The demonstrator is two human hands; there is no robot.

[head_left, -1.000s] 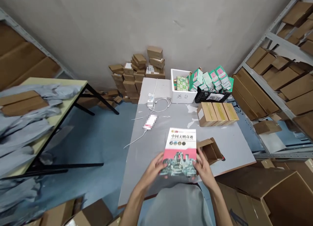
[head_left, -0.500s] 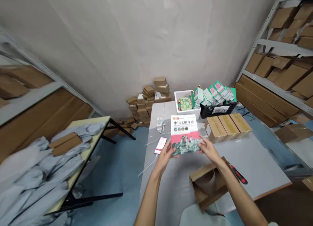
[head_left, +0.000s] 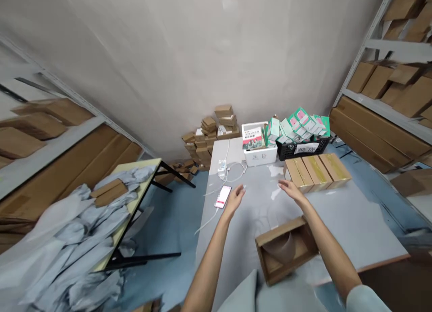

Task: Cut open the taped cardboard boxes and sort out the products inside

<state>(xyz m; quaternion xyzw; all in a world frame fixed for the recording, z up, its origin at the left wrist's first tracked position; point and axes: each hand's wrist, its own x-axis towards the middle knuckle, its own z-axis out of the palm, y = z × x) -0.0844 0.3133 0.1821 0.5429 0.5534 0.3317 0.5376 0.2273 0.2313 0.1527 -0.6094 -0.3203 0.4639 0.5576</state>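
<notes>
My left hand hovers over the grey table just right of the phone, its fingers apart and nothing in them. Across from it, my right hand is also open and bare, near the front of the taped cardboard boxes. A book with a white and pink cover lies in the white bin beyond both hands. Below my right hand sits an open cardboard box; its flap or lining inside is partly visible, and my right forearm passes in front of its right side.
A black crate heaped with green-and-white boxes stands beside the bin. A white cable runs from the phone. Brown boxes are piled by the wall. Grey bags cover a side table at left; shelves flank both sides.
The book has left both hands and now rests in the white bin. My hands have opened and are apart over the table. The red-handled cutter is no longer visible near my right forearm.
</notes>
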